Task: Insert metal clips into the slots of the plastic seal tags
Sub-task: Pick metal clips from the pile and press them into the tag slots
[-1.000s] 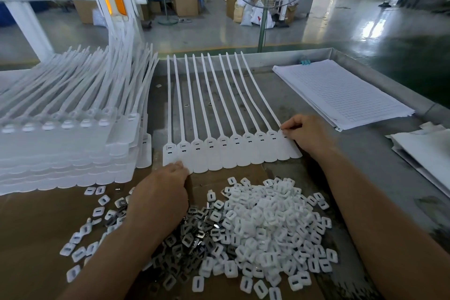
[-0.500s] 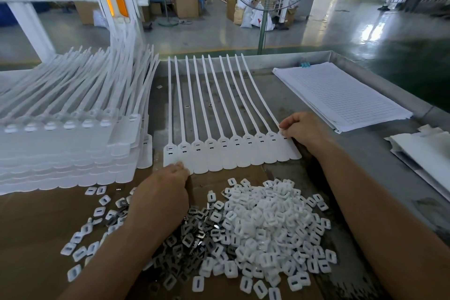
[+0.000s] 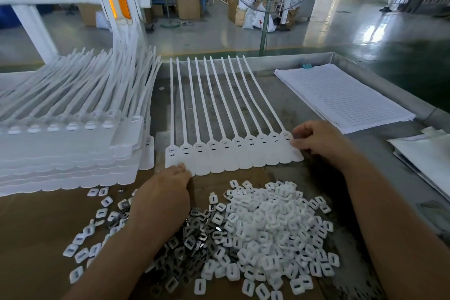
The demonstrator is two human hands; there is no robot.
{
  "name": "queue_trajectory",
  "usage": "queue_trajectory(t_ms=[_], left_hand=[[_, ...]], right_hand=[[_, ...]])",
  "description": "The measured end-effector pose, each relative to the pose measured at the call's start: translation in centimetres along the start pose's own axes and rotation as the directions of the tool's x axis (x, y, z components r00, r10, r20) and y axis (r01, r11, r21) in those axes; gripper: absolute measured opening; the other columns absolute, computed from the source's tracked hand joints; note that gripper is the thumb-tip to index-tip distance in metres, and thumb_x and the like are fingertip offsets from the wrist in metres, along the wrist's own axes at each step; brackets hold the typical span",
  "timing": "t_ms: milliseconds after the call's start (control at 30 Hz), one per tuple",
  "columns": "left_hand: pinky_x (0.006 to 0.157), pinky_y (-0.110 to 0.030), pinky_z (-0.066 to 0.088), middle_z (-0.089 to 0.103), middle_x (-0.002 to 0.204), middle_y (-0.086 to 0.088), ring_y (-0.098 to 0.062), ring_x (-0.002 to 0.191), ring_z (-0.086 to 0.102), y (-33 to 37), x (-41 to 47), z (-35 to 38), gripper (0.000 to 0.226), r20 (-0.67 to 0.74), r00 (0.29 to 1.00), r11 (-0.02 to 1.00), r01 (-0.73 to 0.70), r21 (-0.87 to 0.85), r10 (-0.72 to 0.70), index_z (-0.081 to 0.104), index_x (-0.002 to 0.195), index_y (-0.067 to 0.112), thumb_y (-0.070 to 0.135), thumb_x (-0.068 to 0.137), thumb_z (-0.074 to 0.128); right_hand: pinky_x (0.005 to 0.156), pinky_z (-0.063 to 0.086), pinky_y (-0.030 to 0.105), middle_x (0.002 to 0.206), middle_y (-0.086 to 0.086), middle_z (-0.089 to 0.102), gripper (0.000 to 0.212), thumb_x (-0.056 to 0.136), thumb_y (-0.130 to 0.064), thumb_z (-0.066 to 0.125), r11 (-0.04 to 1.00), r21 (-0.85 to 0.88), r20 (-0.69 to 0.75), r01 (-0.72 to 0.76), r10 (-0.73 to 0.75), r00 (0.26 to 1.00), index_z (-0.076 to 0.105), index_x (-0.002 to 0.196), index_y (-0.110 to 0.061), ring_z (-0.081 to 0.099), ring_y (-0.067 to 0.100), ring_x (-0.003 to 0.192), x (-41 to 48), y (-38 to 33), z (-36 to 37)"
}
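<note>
Pinching opposite ends, our left hand (image 3: 165, 192) and right hand (image 3: 319, 141) hold the white plastic seal-tag strip (image 3: 231, 156) on the tabletop (image 3: 365, 148).

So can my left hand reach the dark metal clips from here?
Probably yes: the metal clips lie uncovered right beside the left hand, nothing between; it only has to leave the tag strip.

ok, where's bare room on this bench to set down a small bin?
Bare metal wedge between the tag row and the paper stack. Bare cardboard front-left, below the stacked tags. Crowded: the clip and cap pile fills the front centre.
</note>
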State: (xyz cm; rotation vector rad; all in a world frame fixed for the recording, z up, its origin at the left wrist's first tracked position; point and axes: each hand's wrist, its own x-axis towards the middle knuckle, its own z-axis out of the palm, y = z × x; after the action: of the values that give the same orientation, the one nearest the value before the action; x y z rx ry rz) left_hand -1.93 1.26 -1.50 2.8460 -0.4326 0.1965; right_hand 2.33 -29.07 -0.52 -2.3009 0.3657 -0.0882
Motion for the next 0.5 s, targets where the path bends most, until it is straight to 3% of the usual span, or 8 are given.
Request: queue_trajectory(t_ms=[67, 167, 333, 500], left_hand=[[0.1, -0.02, 0.033, 0.04, 0.141, 0.011, -0.007, 0.127, 0.039, -0.22, 0.13, 0.16, 0.045, -0.01, 1.0, 1.0, -0.003, -0.007, 0.003, 0.049, 0.13, 0.023, 0.007, 0.09, 0.037], [0.091, -0.022, 0.04, 0.052, 0.127, 0.006, -0.012, 0.114, 0.046, -0.4, 0.09, 0.3, 0.04, -0.027, 1.0, 1.0, -0.006, -0.002, 0.006, 0.058, 0.12, 0.021, 0.005, 0.088, 0.038], [0.075, -0.025, 0.045, 0.056, 0.104, -0.001, -0.017, 0.091, 0.052, -0.49, -0.19, -0.03, 0.029, -0.098, 0.988, 0.991, 0.123, 0.053, -0.117, 0.065, 0.096, 0.015, 0.011, 0.087, 0.037], [0.065, -0.015, 0.032, 0.06, 0.09, 0.003, -0.009, 0.075, 0.046, -0.47, 0.01, 0.17, 0.027, -0.079, 0.996, 0.998, 0.038, 0.056, -0.033, 0.063, 0.087, 0.015, 0.009, 0.086, 0.037]], right_hand=[[0.058, 0.039, 0.024, 0.075, -0.003, 0.063, 0.017, 0.071, -0.022, 0.078, 0.993, -0.115, 0.082, -0.038, 0.047, 0.996, 0.064, 0.08, -0.017, 0.054, 0.01, 0.065, -0.5, -0.1, -0.55], [0.061, 0.043, 0.027, 0.069, 0.002, 0.066, 0.021, 0.064, -0.027, 0.083, 0.972, -0.229, 0.127, -0.049, 0.079, 0.989, 0.065, 0.071, -0.018, 0.055, 0.013, 0.06, -0.92, -0.37, -0.86], [0.057, 0.043, 0.024, 0.066, 0.002, 0.065, 0.023, 0.062, -0.026, 0.085, 0.967, -0.247, 0.136, -0.064, 0.1, 0.986, 0.064, 0.068, -0.017, 0.054, 0.012, 0.054, -0.89, -0.67, -0.77], [0.058, 0.043, 0.025, 0.072, 0.005, 0.067, 0.022, 0.062, -0.027, 0.084, 0.966, -0.247, 0.123, -0.078, 0.111, 0.986, 0.064, 0.063, -0.018, 0.052, 0.012, 0.054, -0.66, -0.53, -0.77]])
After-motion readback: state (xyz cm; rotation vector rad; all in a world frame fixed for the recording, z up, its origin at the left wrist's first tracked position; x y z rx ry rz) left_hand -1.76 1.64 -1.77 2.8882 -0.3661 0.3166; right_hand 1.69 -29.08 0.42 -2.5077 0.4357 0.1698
